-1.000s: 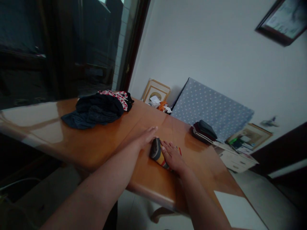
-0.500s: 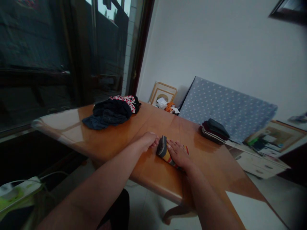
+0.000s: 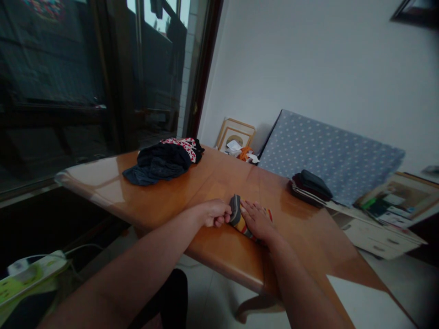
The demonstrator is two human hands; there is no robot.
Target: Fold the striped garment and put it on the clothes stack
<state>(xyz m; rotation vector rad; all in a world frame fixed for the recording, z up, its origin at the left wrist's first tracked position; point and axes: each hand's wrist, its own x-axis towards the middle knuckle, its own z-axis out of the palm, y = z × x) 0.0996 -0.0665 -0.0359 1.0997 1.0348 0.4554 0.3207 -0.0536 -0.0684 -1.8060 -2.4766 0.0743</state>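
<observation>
A small folded striped garment [image 3: 242,226], yellow, red and grey with a dark grey band at its left end, lies on the wooden table [image 3: 219,246]. My right hand [image 3: 255,219] rests flat over it, fingers stretched out and pressing on the cloth. At the grey end, my left hand [image 3: 216,213] is closed, its thumb and curled fingers pinching the edge of the band. My left fingers partly cover what they grip.
A heap of dark clothes [image 3: 161,163] with a red-and-white patterned piece lies at the table's far left. Folded dark clothes [image 3: 310,187] are stacked near the right edge. White paper [image 3: 366,301] lies at the near right corner. A power strip [image 3: 34,274] is at lower left.
My left hand has shifted nearer and lower along the grey end, its fingers now curled tighter at the band. My right hand stays flat on the garment. The view has turned slightly.
</observation>
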